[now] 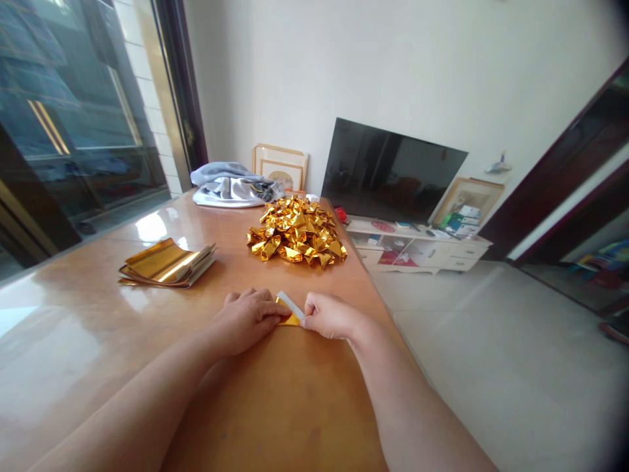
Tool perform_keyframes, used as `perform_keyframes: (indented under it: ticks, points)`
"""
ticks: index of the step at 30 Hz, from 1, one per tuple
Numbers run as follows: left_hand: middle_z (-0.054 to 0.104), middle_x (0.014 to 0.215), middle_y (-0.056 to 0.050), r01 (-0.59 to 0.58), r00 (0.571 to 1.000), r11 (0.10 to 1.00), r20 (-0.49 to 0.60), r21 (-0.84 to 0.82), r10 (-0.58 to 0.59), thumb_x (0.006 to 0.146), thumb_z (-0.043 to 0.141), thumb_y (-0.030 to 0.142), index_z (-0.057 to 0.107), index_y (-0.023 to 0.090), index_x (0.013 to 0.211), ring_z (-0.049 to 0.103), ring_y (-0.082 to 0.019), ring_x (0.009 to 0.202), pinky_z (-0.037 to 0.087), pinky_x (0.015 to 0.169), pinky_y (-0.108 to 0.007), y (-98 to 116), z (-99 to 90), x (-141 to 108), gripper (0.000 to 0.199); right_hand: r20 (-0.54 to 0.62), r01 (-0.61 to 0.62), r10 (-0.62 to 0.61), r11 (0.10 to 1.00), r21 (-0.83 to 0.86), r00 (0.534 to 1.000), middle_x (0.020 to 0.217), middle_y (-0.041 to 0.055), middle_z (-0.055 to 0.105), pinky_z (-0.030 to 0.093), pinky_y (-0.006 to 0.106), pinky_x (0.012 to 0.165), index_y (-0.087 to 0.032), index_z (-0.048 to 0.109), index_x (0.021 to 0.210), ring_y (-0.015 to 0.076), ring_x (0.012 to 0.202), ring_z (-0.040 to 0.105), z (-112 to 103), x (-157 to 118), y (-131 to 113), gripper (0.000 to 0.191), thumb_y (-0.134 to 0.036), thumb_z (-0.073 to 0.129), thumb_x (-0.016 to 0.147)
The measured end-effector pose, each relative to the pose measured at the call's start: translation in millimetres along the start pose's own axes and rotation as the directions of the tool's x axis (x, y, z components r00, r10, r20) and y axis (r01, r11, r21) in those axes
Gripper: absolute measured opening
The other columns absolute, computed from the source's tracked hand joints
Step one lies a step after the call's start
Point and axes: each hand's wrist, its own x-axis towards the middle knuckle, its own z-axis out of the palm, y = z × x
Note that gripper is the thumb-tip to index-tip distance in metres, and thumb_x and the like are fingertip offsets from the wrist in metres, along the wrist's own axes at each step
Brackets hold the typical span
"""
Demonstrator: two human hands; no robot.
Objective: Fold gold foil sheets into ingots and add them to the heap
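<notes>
Gold foil sheet [289, 319], folded with a white edge showing, lies on the wooden table [275, 406] between the hands, the left hand [246, 321] and right hand [329, 316] pressed on its opposite ends.

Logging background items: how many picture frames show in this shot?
2: one behind the table's far end, one right of the television. More may be hidden behind them.

Gold foil piece [289, 320] partly hidden by left hand [246, 320] and right hand [328, 314]; its fold not discernible. Left forearm [122, 400] and right forearm [413, 406] cut off by lower frame edge. Small items [457, 224] on white cabinet [459, 263] too small to be identified.
</notes>
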Motion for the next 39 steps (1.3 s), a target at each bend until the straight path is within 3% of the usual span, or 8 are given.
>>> perform_keyframes:
  ticks: [9,14,17,22,26,30,35,39]
  points:
    - [0.066,0.106,-0.002,-0.001,1.000,1.000,-0.012,-0.021,0.000,0.099,0.044,0.045,0.071,0.045,0.115,0.055,-0.027,0.106,0.033,0.089,-0.040,0.8,-0.6,-0.3,0.032,0.056,0.053,-0.058,0.995,0.079,0.997,0.077,-0.0029,0.065,0.031,0.022,0.053,-0.020,0.064,0.082,0.0115,0.064,0.053,-11.4,-4.7,6.5,0.009,-0.018,0.062,0.074]
    - [0.065,0.105,-0.002,-0.005,1.000,1.000,-0.016,-0.026,0.005,0.099,0.044,0.043,0.070,0.046,0.115,0.055,-0.026,0.105,0.033,0.088,-0.040,1.3,-0.2,-1.1,0.031,-0.095,0.189,-0.170,0.947,0.260,0.981,0.080,-0.0017,0.066,0.035,0.020,0.056,-0.019,0.064,0.086,0.0120,0.069,0.057,-9.1,-6.5,-3.0,0.008,-0.021,0.059,0.080]
    - [0.065,0.103,-0.002,-0.009,1.000,1.000,-0.019,-0.018,0.009,0.098,0.046,0.041,0.072,0.044,0.111,0.055,-0.026,0.104,0.033,0.088,-0.040,2.2,-0.1,-1.5,0.029,-0.103,0.283,-0.263,0.909,0.306,0.959,0.081,-0.0026,0.066,0.037,0.020,0.059,-0.019,0.064,0.088,0.0114,0.071,0.057,1.1,-5.1,-10.9,0.011,-0.019,0.056,0.081]
    - [0.064,0.102,-0.002,-0.008,1.000,1.000,-0.013,-0.026,0.007,0.097,0.047,0.039,0.073,0.042,0.106,0.055,-0.026,0.106,0.033,0.090,-0.040,2.9,-1.6,-1.7,0.027,0.001,0.174,-0.178,0.960,0.221,0.984,0.075,-0.0035,0.065,0.033,0.020,0.054,-0.020,0.064,0.083,0.0108,0.063,0.054,14.4,-0.4,-14.9,0.010,-0.019,0.055,0.080]
    - [0.066,0.105,-0.001,-0.016,1.000,0.997,-0.003,-0.079,0.016,0.097,0.045,0.034,0.071,0.045,0.114,0.056,-0.025,0.108,0.033,0.093,-0.040,1.1,-3.4,-2.6,0.033,0.013,0.097,-0.101,0.980,0.175,0.995,0.073,-0.0028,0.064,0.030,0.021,0.052,-0.019,0.063,0.081,0.0109,0.062,0.052,14.9,3.4,-17.3,0.008,-0.021,0.055,0.080]
    - [0.069,0.102,-0.001,0.033,0.999,0.990,-0.021,-0.138,-0.037,0.095,0.046,0.028,0.066,0.038,0.120,0.058,-0.023,0.104,0.034,0.093,-0.038,0.0,-4.3,-3.2,0.034,0.014,0.076,-0.080,0.981,0.180,0.997,0.076,-0.0022,0.065,0.031,0.020,0.054,-0.019,0.062,0.081,0.0118,0.066,0.054,15.3,6.6,-20.0,0.006,-0.022,0.058,0.078]
    - [0.070,0.106,-0.002,0.038,0.999,0.993,-0.033,-0.115,-0.042,0.094,0.048,0.032,0.071,0.032,0.104,0.057,-0.026,0.107,0.033,0.094,-0.040,0.1,-3.8,-2.6,0.026,0.014,0.055,-0.058,0.989,0.141,0.998,0.075,-0.0035,0.064,0.029,0.020,0.054,-0.019,0.063,0.082,0.0114,0.065,0.053,16.6,7.9,-22.7,0.008,-0.023,0.061,0.076]
    - [0.070,0.105,-0.002,0.017,1.000,0.991,-0.018,-0.134,-0.020,0.096,0.046,0.035,0.073,0.035,0.104,0.058,-0.026,0.107,0.032,0.094,-0.042,-1.0,-5.7,-2.8,0.029,0.030,0.032,-0.036,0.992,0.118,0.999,0.070,-0.0040,0.061,0.027,0.021,0.052,-0.018,0.063,0.081,0.0111,0.062,0.051,13.8,6.9,-30.3,0.011,-0.028,0.064,0.077]
